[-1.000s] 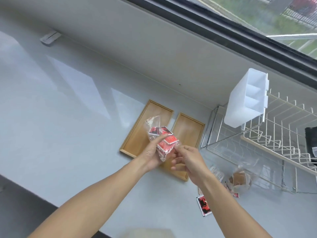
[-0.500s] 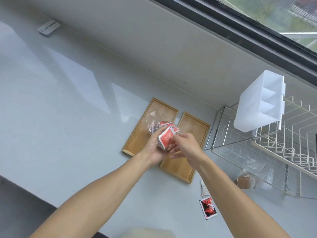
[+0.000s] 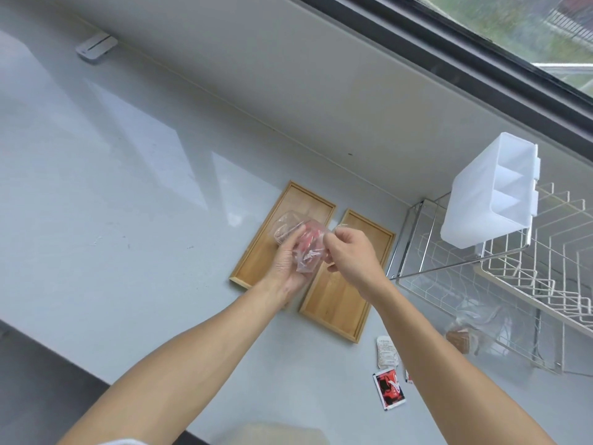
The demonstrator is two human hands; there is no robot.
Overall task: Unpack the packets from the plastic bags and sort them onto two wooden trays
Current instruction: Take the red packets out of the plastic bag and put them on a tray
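Note:
Two wooden trays lie side by side on the grey counter, the left tray (image 3: 256,261) and the right tray (image 3: 340,303), both bare. Above them my left hand (image 3: 287,268) grips a clear plastic bag (image 3: 305,248) with red packets inside. My right hand (image 3: 349,255) pinches the bag's right side at its top edge. A red packet (image 3: 389,388) and a white packet (image 3: 387,351) lie loose on the counter by my right forearm. A second plastic bag (image 3: 465,332) with brown packets sits under the wire rack.
A white wire dish rack (image 3: 513,271) stands at the right, with a white divided plastic box (image 3: 491,194) hanging on it. The wall and window run along the back. The counter's front edge (image 3: 80,364) drops off at the lower left.
The bag has shifted slightly over the left tray and crumpled; my right hand moved from the bag's lower part to its upper right edge. The camera view tilted a little.

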